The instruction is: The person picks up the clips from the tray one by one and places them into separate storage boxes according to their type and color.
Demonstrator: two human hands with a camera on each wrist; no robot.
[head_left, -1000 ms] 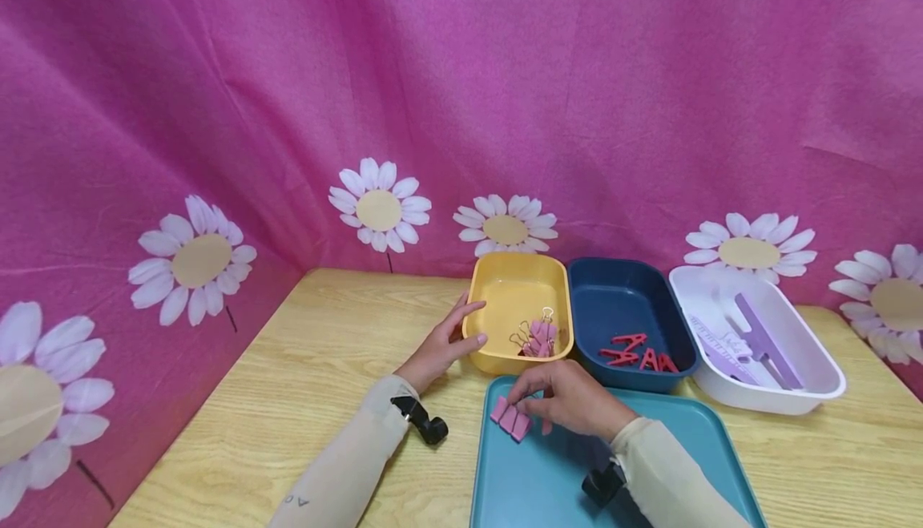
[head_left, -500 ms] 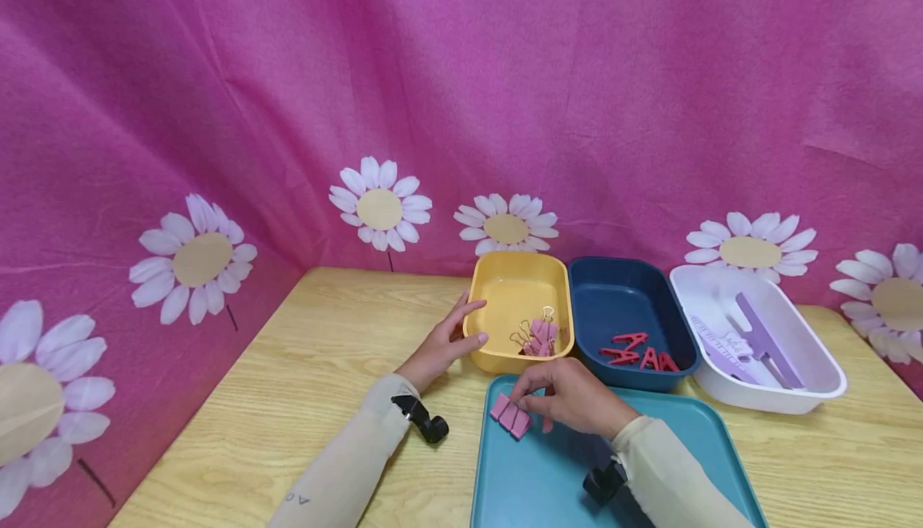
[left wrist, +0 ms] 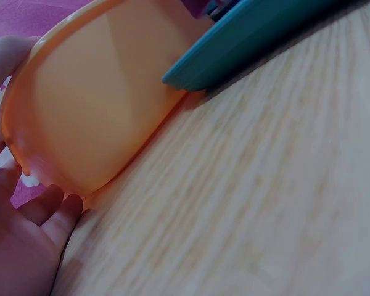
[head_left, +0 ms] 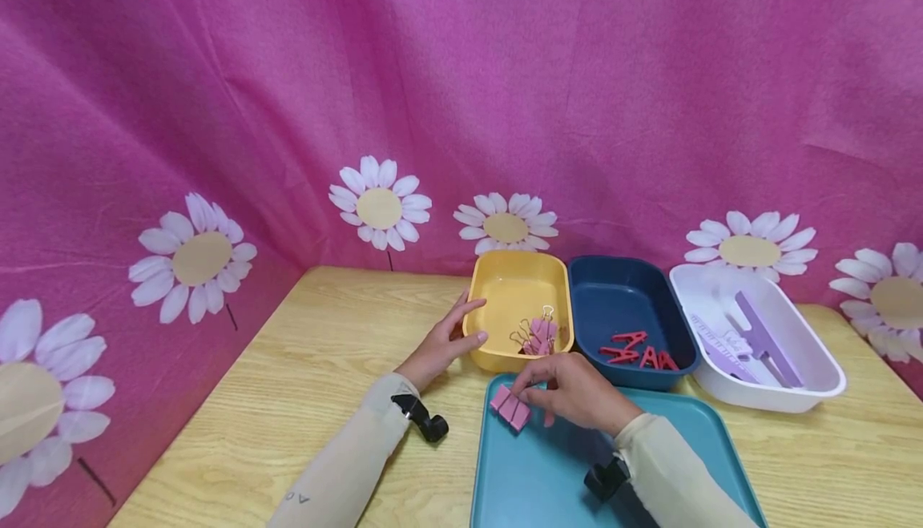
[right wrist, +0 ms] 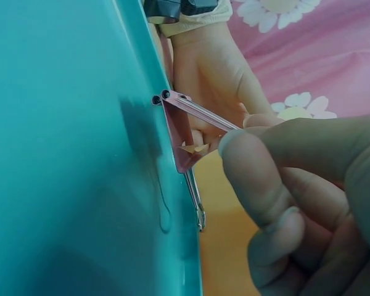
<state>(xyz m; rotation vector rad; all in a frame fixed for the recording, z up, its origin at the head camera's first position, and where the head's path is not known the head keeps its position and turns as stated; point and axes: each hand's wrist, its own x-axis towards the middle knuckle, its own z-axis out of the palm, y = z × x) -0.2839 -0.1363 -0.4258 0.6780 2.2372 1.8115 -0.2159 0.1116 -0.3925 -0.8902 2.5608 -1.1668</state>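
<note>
My right hand [head_left: 577, 390] pinches a wire handle of a pink binder clip [head_left: 513, 411] between thumb and index finger. The clip is at the upper left corner of the teal tray [head_left: 534, 488]. In the right wrist view, the clip [right wrist: 177, 132] shows edge-on, its second wire loop pointing away from the pinched one. My left hand [head_left: 440, 352] rests against the left side of the yellow bin [head_left: 505, 296], its thumb and index finger reaching over the rim. Several pink binder clips [head_left: 539, 337] lie inside that bin.
Right of the yellow bin stands a navy bin [head_left: 613, 284] with several red clothespins [head_left: 629, 341]. Beyond it is a white bin [head_left: 815, 360] holding lilac stationery, including a ruler [head_left: 714, 348]. All stand on a wooden table [head_left: 274, 400] before a pink flowered curtain [head_left: 620, 95].
My right fingertips have shifted slightly left over the binder clip, and its pink body sits at a slightly different angle. The left hand has kept its place on the yellow bin.
</note>
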